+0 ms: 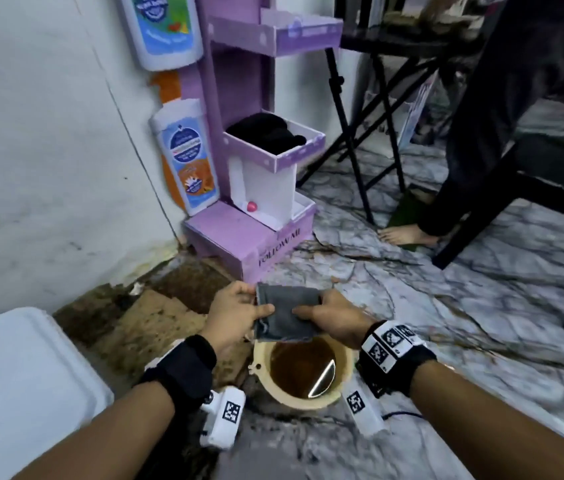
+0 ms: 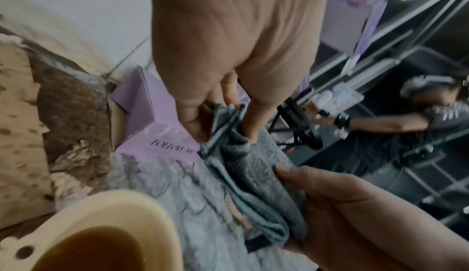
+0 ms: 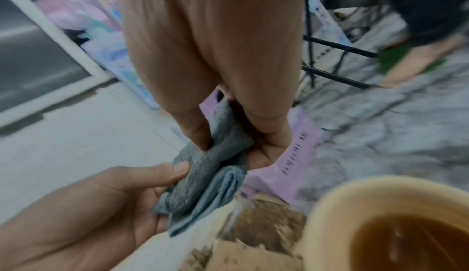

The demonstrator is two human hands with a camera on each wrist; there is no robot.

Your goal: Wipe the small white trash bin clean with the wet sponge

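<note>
A folded grey cloth point(image 1: 285, 311) is stretched between both my hands just above the floor. My left hand point(image 1: 239, 311) pinches its left edge with thumb on top. My right hand point(image 1: 329, 315) grips its right edge the same way. Right below the cloth stands a small cream-coloured bin point(image 1: 303, 400), open at the top, with a brownish inside and a shiny curved piece lying in it. The left wrist view shows the cloth point(image 2: 256, 167) bunched between my fingers and the bin's rim point(image 2: 121, 201) below. In the right wrist view the cloth point(image 3: 215, 175) hangs folded beside the bin point(image 3: 337, 201).
A purple cardboard shelf stand point(image 1: 256, 233) stands against the white wall ahead. Torn brown cardboard point(image 1: 148, 327) lies at the left, a white foam box point(image 1: 20, 386) at the lower left. Black folding table legs point(image 1: 360, 161) and another person's bare foot point(image 1: 405, 233) are at the right on the marbled floor.
</note>
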